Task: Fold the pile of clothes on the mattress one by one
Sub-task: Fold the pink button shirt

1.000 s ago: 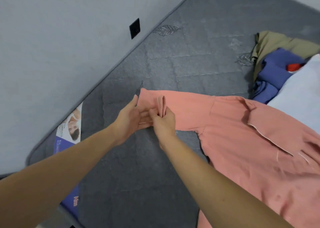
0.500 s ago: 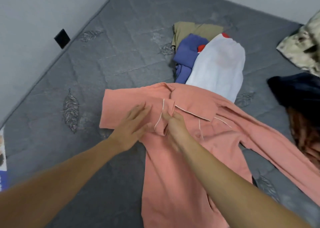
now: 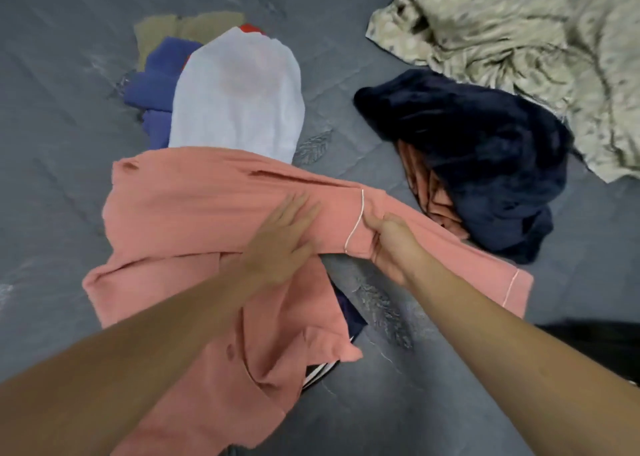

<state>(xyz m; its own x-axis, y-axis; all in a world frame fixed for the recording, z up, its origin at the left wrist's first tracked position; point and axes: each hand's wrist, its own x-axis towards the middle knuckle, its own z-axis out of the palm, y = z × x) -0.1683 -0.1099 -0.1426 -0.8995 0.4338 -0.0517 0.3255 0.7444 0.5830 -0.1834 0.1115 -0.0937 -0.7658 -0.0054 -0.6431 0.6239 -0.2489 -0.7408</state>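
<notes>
Salmon-pink pajama shirt (image 3: 194, 220) spread on the gray mattress (image 3: 62, 137), both hands on it.

Left hand (image 3: 277, 244) lies flat with straight fingers on the shirt's middle, while the right hand (image 3: 389, 241) has its grip curled around a sleeve near the white piping; its fingertips are tucked under the fabric, so can't see them. Just past the shirt sits a stack topped by a pale blue garment (image 3: 239, 95), partly covering blue, olive and red pieces. A navy fleece item (image 3: 478, 158) covers something orange to the right. Patterned beige sheet (image 3: 519, 30) is cut off at the top corner. Something dark and striped peeks from under the shirt's hem, hard to make out.
</notes>
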